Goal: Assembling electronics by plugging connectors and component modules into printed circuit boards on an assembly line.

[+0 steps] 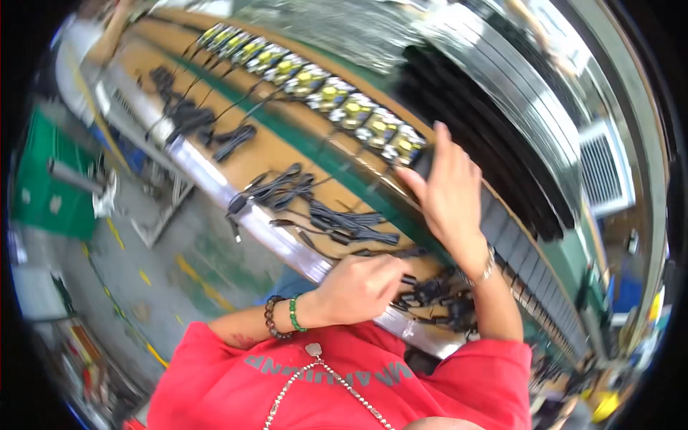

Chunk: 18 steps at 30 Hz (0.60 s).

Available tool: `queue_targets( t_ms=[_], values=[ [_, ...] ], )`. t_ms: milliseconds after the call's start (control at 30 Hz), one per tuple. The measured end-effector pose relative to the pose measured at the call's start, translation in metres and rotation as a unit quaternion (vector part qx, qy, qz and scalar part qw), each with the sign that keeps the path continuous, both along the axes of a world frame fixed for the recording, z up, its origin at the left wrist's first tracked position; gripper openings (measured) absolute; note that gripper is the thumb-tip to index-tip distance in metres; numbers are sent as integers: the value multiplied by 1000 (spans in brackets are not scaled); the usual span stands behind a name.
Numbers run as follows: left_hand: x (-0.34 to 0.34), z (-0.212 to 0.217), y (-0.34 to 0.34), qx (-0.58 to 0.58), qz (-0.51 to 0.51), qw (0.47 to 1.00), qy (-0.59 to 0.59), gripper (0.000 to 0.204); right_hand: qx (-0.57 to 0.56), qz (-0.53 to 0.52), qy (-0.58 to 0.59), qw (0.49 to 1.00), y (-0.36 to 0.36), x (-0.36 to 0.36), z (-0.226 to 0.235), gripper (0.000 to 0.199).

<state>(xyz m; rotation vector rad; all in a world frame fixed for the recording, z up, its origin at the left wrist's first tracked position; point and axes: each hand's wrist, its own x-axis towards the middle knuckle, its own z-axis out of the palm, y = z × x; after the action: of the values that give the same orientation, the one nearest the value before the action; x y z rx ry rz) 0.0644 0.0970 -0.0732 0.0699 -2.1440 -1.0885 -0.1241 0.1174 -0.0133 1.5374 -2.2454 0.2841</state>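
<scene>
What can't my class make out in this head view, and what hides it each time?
All in the head view:
- Black part: its full shape, partly covered by the right hand.
- Left hand: its grip, its fingertips hidden behind its own back.
- Yellow-and-white units: fine details, too small and blurred.
- Person at upper left: head, cut off by the picture's edge.

I'm in what looks like a factory, at an assembly line: matching circuit boards [308, 80] form a long row along the far side of my tabletop [276, 149], bundled cables [279, 188] lie nearer its front edge, a co-worker [80, 61] is by its left end, and yellow lines [201, 279] mark the floor [233, 261].
</scene>
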Motion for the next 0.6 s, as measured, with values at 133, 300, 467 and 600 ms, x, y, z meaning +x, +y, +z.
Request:
queue_targets(
  t_ms=[133,300,467,600],
  values=[
    [12,7,7,14,25,1000,-7,15,-21,39,34,998,23,-3,2,62],
    [19,-14,-4,92,119,989,-16,14,18,-11,-9,1000,54,-33,-21,51],
    [33,-55,-73,171,86,980,-43,17,9,-83,-3,996,64,-25,-51,44],
    [30,-100,-114,124,86,988,-26,16,-6,-135,11,991,86,-42,-79,38]
  ],
)
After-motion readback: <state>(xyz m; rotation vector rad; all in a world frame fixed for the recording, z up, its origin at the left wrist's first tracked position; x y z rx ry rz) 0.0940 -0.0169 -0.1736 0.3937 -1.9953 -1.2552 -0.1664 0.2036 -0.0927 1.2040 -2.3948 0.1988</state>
